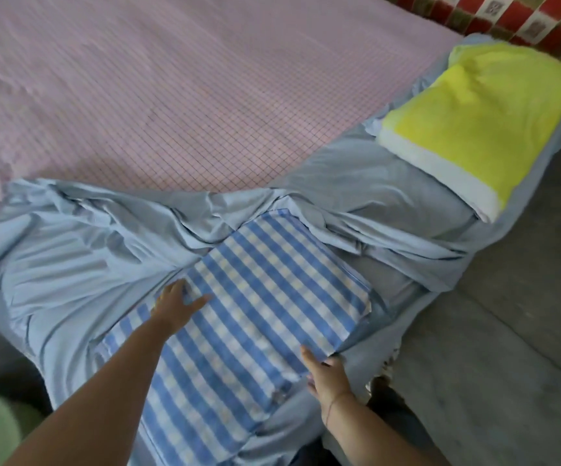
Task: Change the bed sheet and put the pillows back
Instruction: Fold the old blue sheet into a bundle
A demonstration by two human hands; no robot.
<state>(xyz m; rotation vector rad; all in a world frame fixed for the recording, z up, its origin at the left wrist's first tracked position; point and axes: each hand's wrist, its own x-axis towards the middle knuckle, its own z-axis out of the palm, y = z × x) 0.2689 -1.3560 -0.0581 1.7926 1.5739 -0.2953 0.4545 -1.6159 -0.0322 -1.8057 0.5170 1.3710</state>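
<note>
Mattress: pink grid cover, mostly bared.
Blue sheet: bunched along near edge; removal step apparently underway.
Yellow pillow: atop it, far corner.
Checked pillow: atop sheet, needs lifting clear next.
Left hand: fingers spread flat on it.
Right hand: fingers loosely curled at its edge; grip unclear.

Blue-and-white checked sheet, folded flat into rectangle, lies on rumpled pale blue sheet bunched along near edge of bed. Pink grid-patterned sheet spread smooth over mattress beyond. Yellow pillow with white band at one end rests flat on pale blue sheet at far right corner.
</note>
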